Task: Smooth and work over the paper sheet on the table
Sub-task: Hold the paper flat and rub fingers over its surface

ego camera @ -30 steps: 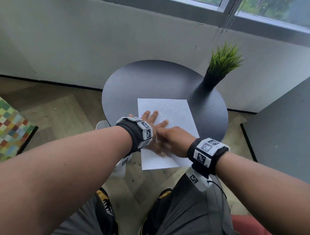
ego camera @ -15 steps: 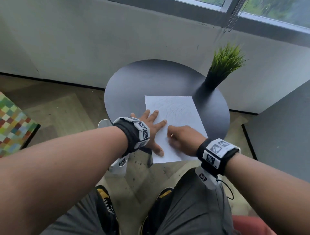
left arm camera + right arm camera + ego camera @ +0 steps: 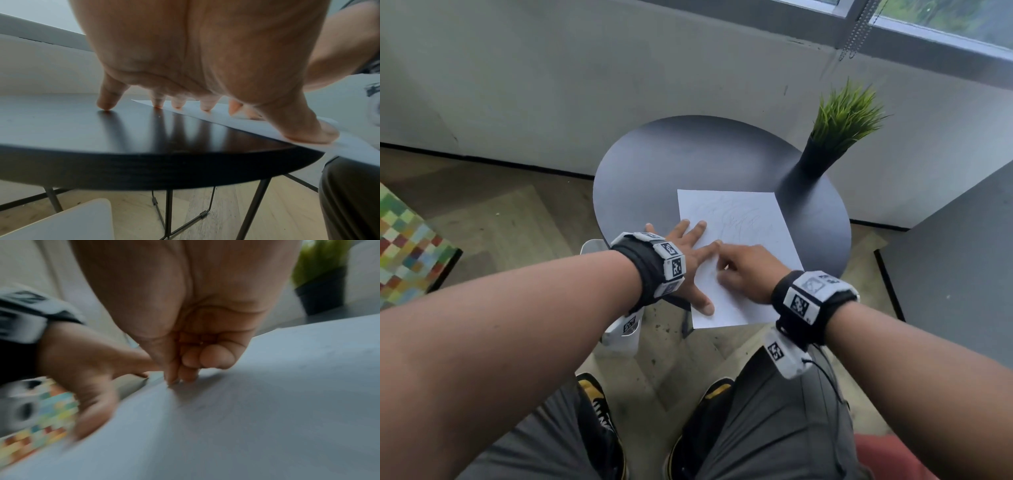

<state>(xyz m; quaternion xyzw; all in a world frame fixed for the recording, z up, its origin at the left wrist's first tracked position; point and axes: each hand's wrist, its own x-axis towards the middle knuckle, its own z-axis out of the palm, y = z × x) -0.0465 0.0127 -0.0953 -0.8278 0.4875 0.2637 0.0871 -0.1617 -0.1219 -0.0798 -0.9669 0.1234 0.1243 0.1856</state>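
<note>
A white paper sheet (image 3: 743, 219) with faint creases lies on the round dark table (image 3: 688, 161), its near end overhanging the table's rim. My left hand (image 3: 688, 250) lies flat with spread straight fingers on the sheet's left edge; the little finger touches bare table and the thumb (image 3: 304, 129) presses the overhanging part. My right hand (image 3: 746, 274) has curled fingers, their bunched tips (image 3: 174, 379) resting on the paper (image 3: 267, 402) beside the left index finger. I see nothing held in it.
A green plant in a black pot (image 3: 818, 157) stands at the table's far right. A white chair seat (image 3: 72, 222) sits low on the left under the rim. A dark grey surface (image 3: 955, 260) borders the right; a chequered cushion (image 3: 404, 246) lies left.
The right hand slid off the left hand to the right across the sheet, then came back towards the left index fingertip. The left hand stayed flat on the paper.
</note>
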